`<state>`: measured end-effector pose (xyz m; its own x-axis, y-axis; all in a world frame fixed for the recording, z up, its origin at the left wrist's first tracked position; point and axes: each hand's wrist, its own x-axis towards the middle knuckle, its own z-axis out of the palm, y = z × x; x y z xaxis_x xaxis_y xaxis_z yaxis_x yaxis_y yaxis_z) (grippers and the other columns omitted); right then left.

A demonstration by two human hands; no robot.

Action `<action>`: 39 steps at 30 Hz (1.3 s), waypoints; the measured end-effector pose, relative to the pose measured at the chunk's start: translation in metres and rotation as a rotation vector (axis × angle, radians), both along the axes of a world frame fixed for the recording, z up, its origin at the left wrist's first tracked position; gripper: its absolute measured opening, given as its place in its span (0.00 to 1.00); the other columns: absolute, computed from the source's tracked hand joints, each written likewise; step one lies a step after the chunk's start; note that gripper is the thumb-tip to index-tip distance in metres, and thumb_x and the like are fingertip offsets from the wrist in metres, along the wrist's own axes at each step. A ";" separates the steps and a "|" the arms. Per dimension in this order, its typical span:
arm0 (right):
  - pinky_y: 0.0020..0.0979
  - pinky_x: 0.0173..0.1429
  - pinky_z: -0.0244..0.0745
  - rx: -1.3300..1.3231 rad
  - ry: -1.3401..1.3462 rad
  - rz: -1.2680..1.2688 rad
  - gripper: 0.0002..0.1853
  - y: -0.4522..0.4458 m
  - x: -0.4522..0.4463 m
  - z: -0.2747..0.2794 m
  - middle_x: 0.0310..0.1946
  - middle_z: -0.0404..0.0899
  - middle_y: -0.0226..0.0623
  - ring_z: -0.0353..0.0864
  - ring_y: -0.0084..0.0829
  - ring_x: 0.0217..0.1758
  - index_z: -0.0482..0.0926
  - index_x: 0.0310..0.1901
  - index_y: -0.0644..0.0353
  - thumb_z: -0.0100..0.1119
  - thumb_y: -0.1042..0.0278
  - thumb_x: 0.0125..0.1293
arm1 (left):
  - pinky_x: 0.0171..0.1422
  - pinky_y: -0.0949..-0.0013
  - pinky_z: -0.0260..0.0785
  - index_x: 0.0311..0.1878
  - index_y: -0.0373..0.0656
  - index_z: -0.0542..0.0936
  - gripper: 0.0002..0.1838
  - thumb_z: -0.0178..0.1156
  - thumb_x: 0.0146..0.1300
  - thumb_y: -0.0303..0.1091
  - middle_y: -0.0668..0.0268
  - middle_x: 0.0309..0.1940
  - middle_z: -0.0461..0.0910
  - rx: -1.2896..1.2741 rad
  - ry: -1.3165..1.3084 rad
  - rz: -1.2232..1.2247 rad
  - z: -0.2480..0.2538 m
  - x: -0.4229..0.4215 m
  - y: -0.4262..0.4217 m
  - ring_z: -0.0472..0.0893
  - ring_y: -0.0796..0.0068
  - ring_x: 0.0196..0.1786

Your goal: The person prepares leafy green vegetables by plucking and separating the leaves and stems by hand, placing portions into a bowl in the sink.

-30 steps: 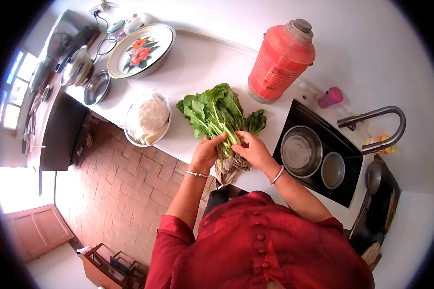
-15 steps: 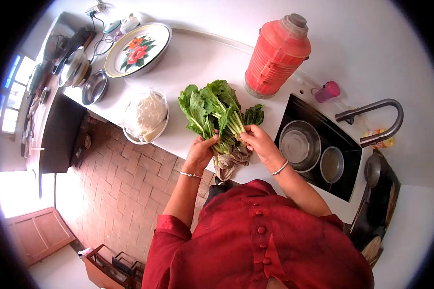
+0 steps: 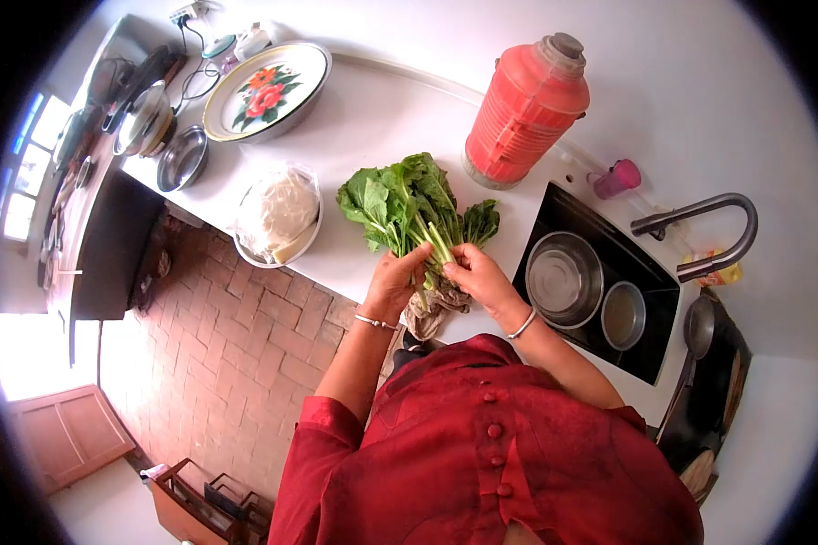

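Observation:
A bunch of leafy greens (image 3: 400, 195) is in front of me over the white counter, leaves pointing away and pale stems toward me. My left hand (image 3: 396, 280) is closed around stems on the bunch's left side. From the right, my right hand (image 3: 480, 277) pinches the stem ends between thumb and fingers. The two hands are close together, nearly touching. Some darker leaves (image 3: 481, 222) stick out at the right of the bunch. Beneath the hands a crumpled brownish cloth (image 3: 427, 316) lies at the counter's front edge, partly hidden.
Left of the greens stands a bowl (image 3: 313, 232) with a plastic-wrapped white mass. A flowered enamel basin (image 3: 314, 68) sits farther back. A red thermos (image 3: 527, 113) stands at the back right. Two metal pans (image 3: 565, 280) lie in the black sink (image 3: 645, 359) under a faucet (image 3: 732, 202).
My hands have drawn closer together on the stems. The left hand has moved right and turned, with its fingers now higher on the bunch.

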<state>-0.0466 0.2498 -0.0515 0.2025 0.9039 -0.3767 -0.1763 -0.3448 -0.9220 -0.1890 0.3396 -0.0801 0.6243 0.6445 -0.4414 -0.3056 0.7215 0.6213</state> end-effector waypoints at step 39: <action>0.20 0.20 0.60 0.037 0.402 -0.294 0.11 0.018 -0.007 -0.022 0.23 0.69 0.28 0.66 0.18 0.20 0.70 0.31 0.60 0.48 0.63 0.67 | 0.25 0.77 0.63 0.33 0.39 0.74 0.03 0.59 0.57 0.23 0.68 0.22 0.74 -0.080 0.026 0.182 -0.025 0.021 0.016 0.72 0.78 0.22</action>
<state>-0.0534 0.2678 -0.0732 0.2962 0.8444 -0.4464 -0.6053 -0.1956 -0.7716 -0.1682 0.3552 -0.1053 0.4884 0.7078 -0.5104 -0.4201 0.7033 0.5734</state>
